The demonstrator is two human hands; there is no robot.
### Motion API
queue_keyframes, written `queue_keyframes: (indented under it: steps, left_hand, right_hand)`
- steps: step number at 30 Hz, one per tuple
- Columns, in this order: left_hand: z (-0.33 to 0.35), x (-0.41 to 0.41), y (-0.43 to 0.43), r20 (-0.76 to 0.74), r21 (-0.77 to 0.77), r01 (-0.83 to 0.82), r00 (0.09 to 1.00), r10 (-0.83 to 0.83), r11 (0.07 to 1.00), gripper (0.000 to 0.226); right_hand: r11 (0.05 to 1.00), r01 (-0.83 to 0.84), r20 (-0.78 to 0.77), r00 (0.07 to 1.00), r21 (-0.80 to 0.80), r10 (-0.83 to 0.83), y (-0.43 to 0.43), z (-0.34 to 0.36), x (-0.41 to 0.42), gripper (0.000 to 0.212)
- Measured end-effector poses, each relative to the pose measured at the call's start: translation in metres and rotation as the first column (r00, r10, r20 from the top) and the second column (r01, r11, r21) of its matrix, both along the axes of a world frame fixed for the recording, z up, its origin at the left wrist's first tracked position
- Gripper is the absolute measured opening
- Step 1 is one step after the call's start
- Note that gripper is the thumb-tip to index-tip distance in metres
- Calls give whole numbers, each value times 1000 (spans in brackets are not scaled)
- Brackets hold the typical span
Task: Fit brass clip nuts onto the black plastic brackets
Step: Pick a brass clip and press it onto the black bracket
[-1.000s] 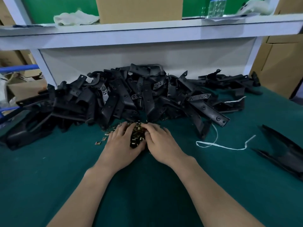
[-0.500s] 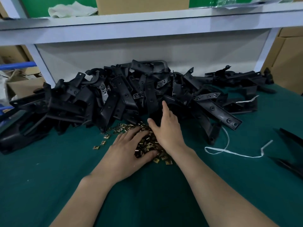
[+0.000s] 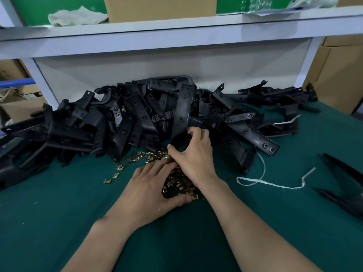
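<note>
Along the far side of the green worktop (image 3: 59,222) lies a deep, tangled heap of black plastic brackets (image 3: 137,118), stretching from the left edge almost to the right. Just near of it, at the middle, sits a small mound of square brass clip nuts (image 3: 176,181), with a few strays scattered to the left.

The right hand (image 3: 193,154) is up at the near edge of the heap. Its fingers are hooked over one curved black bracket (image 3: 188,121) and its thumb is spread out to the left below it, so the grip is on that bracket. The part is still bedded among its neighbours. The left hand (image 3: 151,191) rests on the mound of nuts with its fingers laid loosely across the top and its thumb at the near side. Its grip is slack, and I cannot see a single nut pinched in it.

By my reading this is the fetching step: one bracket is being chosen and a nut has yet to be singled out. No nut is visibly fitted to any bracket in reach of the hands.

The next move probably calls for drawing the bracket clear of the tangle without dragging others over the nuts. Then one nut has to be pinched out, turned open side first, and slid onto a bracket edge over a hole.

A white plastic strip (image 3: 261,181) trails across the worktop to the right, clear of both hands.
</note>
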State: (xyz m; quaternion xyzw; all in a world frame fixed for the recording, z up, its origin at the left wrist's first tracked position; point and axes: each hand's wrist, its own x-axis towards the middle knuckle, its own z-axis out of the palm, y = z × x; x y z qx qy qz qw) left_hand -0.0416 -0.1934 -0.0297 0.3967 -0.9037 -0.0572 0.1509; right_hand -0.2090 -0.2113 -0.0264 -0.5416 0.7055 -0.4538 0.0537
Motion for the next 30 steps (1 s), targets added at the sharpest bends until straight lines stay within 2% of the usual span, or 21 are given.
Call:
queue_keyframes:
  steps: [4, 7, 9, 11, 14, 17, 21, 24, 26, 28, 30]
  left_hand:
    - [0, -2, 3, 8, -43, -40, 999, 40, 998, 72]
    - [2, -2, 7, 38, -54, -87, 995, 89, 995, 62]
    - [3, -2, 11, 51, -57, -101, 993, 104, 993, 57]
    - [5, -2, 15, 39, -58, -106, 993, 109, 993, 52]
    - [6, -1, 22, 2, -45, -125, 992, 125, 991, 45]
    - [6, 2, 30, -23, -43, -153, 988, 152, 987, 38]
    - [5, 6, 44, -51, -60, -182, 983, 179, 982, 32]
    - [7, 9, 58, -214, -178, -205, 963, 166, 962, 27]
    - [8, 7, 74, -352, -243, -223, 927, 129, 944, 28]
    - [7, 0, 90, -403, -243, -224, 908, 112, 944, 30]
    - [4, -5, 100, -361, -228, -241, 921, 147, 943, 27]
  right_hand:
    - [991, -3, 33, 999, -137, 8, 13, 3, 6, 63]
    - [988, -35, 202, 977, -149, 65, 26, 6, 5, 60]
    - [981, -73, 369, 920, -178, 135, 37, 7, 5, 55]
    - [973, -124, 527, 823, -193, 209, 48, 7, 4, 54]
    - [959, -205, 679, 677, -196, 283, 65, 7, 1, 56]
    - [955, -225, 725, 623, -193, 294, 87, 5, -1, 49]
    - [975, -182, 765, 608, -128, 214, 117, 3, 0, 36]
    - [981, -173, 757, 629, -84, 176, 135, 2, 3, 42]
    - [985, -152, 759, 631, -79, 158, 145, 4, 6, 38]
    - [982, -162, 806, 565, -99, 175, 154, 9, 10, 29]
    - [981, -162, 831, 528, -105, 176, 158, 10, 11, 28]
